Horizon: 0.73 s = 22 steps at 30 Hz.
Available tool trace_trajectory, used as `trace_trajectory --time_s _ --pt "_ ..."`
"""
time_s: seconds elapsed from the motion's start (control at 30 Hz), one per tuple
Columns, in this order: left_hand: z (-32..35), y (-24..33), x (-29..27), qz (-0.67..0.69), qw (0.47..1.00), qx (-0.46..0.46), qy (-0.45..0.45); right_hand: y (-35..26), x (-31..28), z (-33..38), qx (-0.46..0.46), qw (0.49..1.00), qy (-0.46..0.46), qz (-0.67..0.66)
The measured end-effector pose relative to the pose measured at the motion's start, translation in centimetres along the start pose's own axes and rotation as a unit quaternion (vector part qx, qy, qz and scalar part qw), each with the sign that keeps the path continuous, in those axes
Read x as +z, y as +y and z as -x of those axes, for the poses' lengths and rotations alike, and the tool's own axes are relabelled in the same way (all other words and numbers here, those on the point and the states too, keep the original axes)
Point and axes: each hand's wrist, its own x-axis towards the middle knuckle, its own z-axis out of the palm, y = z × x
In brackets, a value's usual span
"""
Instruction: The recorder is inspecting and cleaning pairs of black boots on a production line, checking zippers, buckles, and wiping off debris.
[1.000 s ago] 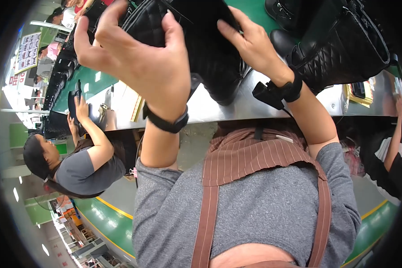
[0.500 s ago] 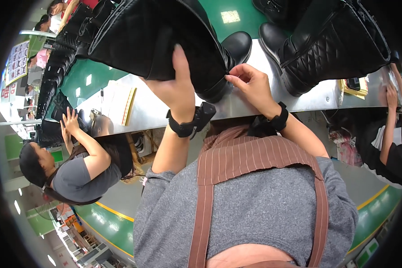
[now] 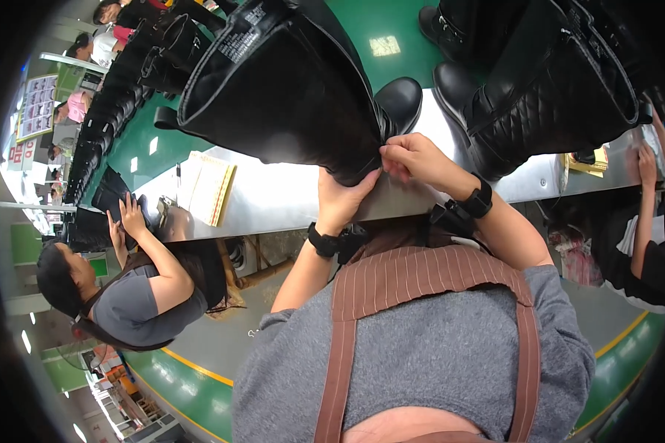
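We hold a tall black boot (image 3: 288, 88) lying on its side above the grey tabletop (image 3: 288, 196); our left hand (image 3: 343, 196) grips its lower edge from beneath, our right hand (image 3: 414, 156) pinches the edge beside it. A quilted boot (image 3: 554, 103) stands just right; a yellow-edged pad (image 3: 210, 188) lies left

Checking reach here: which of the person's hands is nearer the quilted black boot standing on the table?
Right. The right hand sits beside the quilted boot; the left hand is farther off, under the tall boot.
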Motion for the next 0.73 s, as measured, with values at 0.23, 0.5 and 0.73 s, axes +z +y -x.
trace_trajectory --time_s 0.23,0.5,0.73 --pt "0.4 1.4 1.0 -0.140 0.988 0.006 0.066 -9.1 -0.7 2.9 -0.231 0.963 -0.059 -0.130" --pt "0.6 0.7 1.2 -0.071 0.993 0.040 0.083 -16.1 0.8 3.7 -0.203 0.973 -0.052 -0.100" --pt "1.0 4.4 0.3 -0.139 0.984 0.062 0.097 -16.2 0.9 2.1 -0.206 0.976 -0.065 -0.036"
